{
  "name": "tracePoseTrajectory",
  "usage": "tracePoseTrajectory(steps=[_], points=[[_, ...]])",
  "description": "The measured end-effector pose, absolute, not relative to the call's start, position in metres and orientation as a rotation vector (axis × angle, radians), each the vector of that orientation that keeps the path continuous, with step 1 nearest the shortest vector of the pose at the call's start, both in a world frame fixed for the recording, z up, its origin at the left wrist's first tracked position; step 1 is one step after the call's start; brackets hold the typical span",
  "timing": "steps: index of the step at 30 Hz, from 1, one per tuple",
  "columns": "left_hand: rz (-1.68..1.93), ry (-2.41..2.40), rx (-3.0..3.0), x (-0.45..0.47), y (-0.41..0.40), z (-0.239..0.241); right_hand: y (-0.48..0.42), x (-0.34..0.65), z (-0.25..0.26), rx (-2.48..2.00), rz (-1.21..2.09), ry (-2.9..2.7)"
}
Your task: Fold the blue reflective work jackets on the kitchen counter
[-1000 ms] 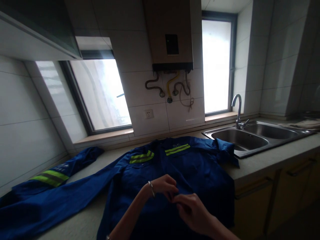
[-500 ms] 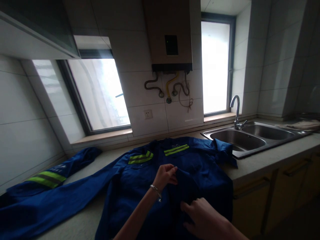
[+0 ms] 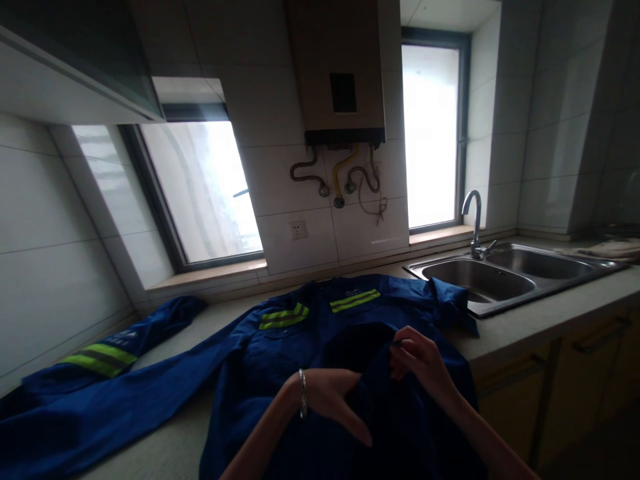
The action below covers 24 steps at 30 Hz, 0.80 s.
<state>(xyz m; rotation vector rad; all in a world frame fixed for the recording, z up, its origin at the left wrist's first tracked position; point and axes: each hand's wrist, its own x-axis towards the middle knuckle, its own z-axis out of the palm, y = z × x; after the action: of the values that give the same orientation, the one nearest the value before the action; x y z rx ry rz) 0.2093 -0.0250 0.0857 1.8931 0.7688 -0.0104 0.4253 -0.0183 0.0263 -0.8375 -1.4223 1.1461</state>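
A blue work jacket with yellow-green and grey reflective strips lies spread on the counter, chest towards the wall. My right hand pinches the edge of its front panel and holds it raised, so a dark fold shows beneath. To the left of that, my left hand, with a silver bracelet at the wrist, is at the lifted cloth. Its thumb stretches away from the fingers, whose tips are hidden by the fabric. One jacket sleeve reaches out to the left.
Another folded blue garment with a reflective strip lies at the left by the wall. A double steel sink with a tap is set into the counter at the right. On the wall hangs a water heater with pipes.
My right hand has moved up and taken hold of the jacket's front edge, lifting it. My left hand has let go of that edge and come down towards me, its thumb spreading.
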Motion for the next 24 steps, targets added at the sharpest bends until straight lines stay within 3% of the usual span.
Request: tracePoseTrajectory(steps=[6, 12, 17, 24], points=[[0.118, 0.829, 2.079, 0.2, -0.021, 0.095, -0.015, 0.427, 0.018, -0.876, 0.993, -1.5], [0.199, 0.941, 2.344, 0.203, -0.026, 0.103, -0.041, 0.427, 0.045, -0.825, 0.366, -2.0], [0.271, 0.998, 2.55, 0.21, -0.03, 0.098, -0.047, 0.427, 0.071, -0.664, 0.51, -2.387], [0.261, 0.944, 2.628, 0.216, -0.041, 0.108, -0.033, 0.434, 0.058, -0.687, 0.564, -2.336]])
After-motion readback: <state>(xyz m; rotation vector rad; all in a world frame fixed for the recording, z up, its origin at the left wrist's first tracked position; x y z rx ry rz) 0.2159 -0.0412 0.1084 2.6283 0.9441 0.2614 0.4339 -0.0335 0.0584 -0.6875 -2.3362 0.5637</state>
